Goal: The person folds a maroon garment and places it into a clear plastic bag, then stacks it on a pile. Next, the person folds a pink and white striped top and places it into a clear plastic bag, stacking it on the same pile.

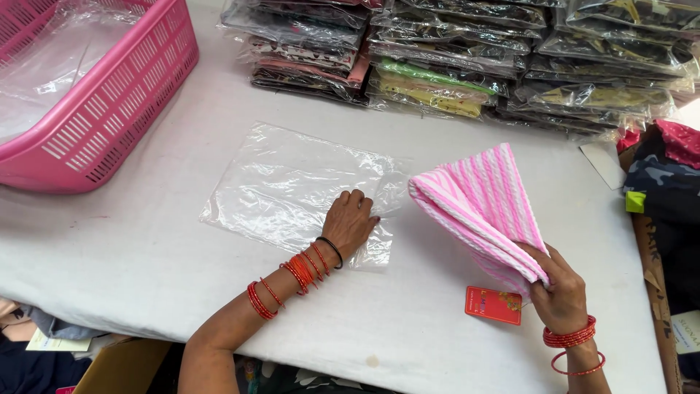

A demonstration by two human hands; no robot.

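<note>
The folded pink-and-white striped garment (477, 201) hangs pinched at its lower corner in the right hand (560, 295), whose fingers (538, 257) are curled closed over the fabric edge with the thumb pressing from behind, so the cloth fans up and to the left, held clear of the white table (146, 263). It looks like a ribbed knit: soft, light, floppy, likely to unfold or sag unless it is gripped across the folded layers together, near the thick folded end rather than by a single ply. A red card tag (494, 305) dangles from it just beside the hand, resting on the table. The left hand (351, 219) lies palm-down, fingers loosely bent and slightly spread, pressing on the near right edge of a clear plastic bag (292, 186) that lies flat on the table; it grips nothing, only pins the film, which looks thin, slick and prone to sliding or clinging. Red bangles sit on both wrists. Further out, a pink slotted basket (109, 109) lined with clear plastic stands at the far left, and stacks of bagged garments (452, 66) line the far edge.
</note>
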